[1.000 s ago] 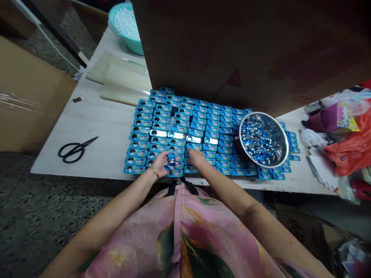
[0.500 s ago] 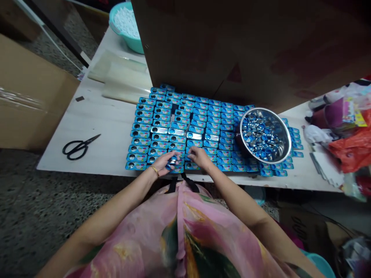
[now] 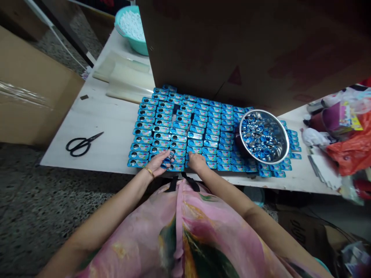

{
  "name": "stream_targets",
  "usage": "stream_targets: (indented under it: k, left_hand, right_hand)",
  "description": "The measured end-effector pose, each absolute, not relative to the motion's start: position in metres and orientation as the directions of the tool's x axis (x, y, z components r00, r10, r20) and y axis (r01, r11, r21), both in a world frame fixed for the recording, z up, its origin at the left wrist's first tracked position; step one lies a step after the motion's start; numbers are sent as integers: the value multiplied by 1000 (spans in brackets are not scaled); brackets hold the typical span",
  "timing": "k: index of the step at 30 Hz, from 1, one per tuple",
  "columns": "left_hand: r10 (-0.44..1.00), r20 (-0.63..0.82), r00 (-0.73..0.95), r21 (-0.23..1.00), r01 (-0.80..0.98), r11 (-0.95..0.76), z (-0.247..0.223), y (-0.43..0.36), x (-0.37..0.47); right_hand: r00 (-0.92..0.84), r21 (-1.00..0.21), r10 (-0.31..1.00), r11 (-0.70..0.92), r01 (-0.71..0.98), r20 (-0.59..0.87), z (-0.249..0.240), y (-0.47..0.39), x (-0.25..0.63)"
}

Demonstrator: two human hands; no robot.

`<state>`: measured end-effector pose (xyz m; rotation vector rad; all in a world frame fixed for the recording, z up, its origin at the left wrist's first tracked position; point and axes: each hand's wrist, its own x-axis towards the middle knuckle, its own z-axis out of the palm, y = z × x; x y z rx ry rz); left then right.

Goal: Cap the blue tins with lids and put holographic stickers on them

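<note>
Rows of small blue rectangular tins (image 3: 194, 143) cover the table's middle, many with a round spot at the left end: dark in the left columns, blue in the right. My left hand (image 3: 159, 163), palm turned up, is closed around a few small round blue-and-silver caps (image 3: 169, 157) above the front tins. Just to its right, my right hand (image 3: 197, 162) is down at the front tins, fingers bent together; what lies under its fingertips is hidden. On the tins at right stands a steel bowl (image 3: 285, 150) full of similar caps.
A large cardboard box (image 3: 203, 46) rises behind the tins. Black scissors (image 3: 79, 147) and clear plastic sheets (image 3: 127, 83) lie at left. A green basin (image 3: 138, 47) of white pieces stands at the back. Red plastic bags (image 3: 348, 154) crowd the right end.
My right hand has lowered onto the front tins, its fingers curling in. My left hand has shifted slightly left with the caps. The whole view has moved a little.
</note>
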<state>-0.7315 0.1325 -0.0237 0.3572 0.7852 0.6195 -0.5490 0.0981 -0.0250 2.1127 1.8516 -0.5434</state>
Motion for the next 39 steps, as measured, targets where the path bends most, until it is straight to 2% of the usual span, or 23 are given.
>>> stream_targets:
  k: [3,6,8,10,13,17,19,22,24,26,28,30,32,34,36,39]
  left_hand:
    - [642,-572,511,540,-353,764,-29,128,-726]
    - [661,-589,466,584,-319,746,-29,123,-723]
    - [686,-584,434,613,-318,724,-28,118,-721]
    - [707,-561,430,627,-337,702,-28,113,-720]
    - [721,-567,399,628,-356,692,-28,102,-718]
    - [725,-582,368,603,-403,689,-30,87,-714]
    - [731,-576,366,562,-472,679,-31,80,-711]
    - [730,-576,368,492,-558,669,-31,73,-708]
    - [728,-574,375,463,-585,666,-30,69,-708]
    - [731,-586,349,451,-609,652,-30,66,-711]
    - [741,-597,306,442,-646,622,-31,62,-720]
    - [753,-600,271,436,-678,591,-32,59,-733]
    - [770,-591,242,445,-698,560,-32,56,-749]
    - [789,-585,186,477,-708,520,-32,55,-765]
    - [797,-590,131,513,-701,495,-31,57,-778]
    - [787,-601,140,538,-658,528,-30,63,-792]
  right_hand:
    - [124,-85,888,-179,980,-442,-21,92,-541]
    - [48,-284,924,-166,944,-378,-12,93,-539]
    - [-96,-483,968,-29,875,-231,-6,94,-545]
    - [-262,-609,961,160,777,-82,0,95,-555]
    - [-423,-621,906,327,712,-7,7,91,-566]
    - [-490,-562,871,388,731,-36,12,82,-562]
    - [-489,-588,872,393,707,-5,11,80,-558]
    - [-449,-694,892,356,625,53,4,80,-555]
    - [-359,-780,933,225,584,0,-5,83,-554]
    - [-267,-833,954,36,552,-136,-14,88,-554]
    - [-251,-825,932,-82,560,-263,-21,91,-556]
    - [-275,-765,915,-53,642,-294,-24,91,-562]
    - [-295,-633,921,72,771,-255,-24,89,-574]
    - [-304,-442,925,180,879,-229,-22,86,-588]
    - [-290,-279,920,215,936,-265,-22,87,-604]
    - [-254,-168,901,207,964,-351,-23,96,-622]
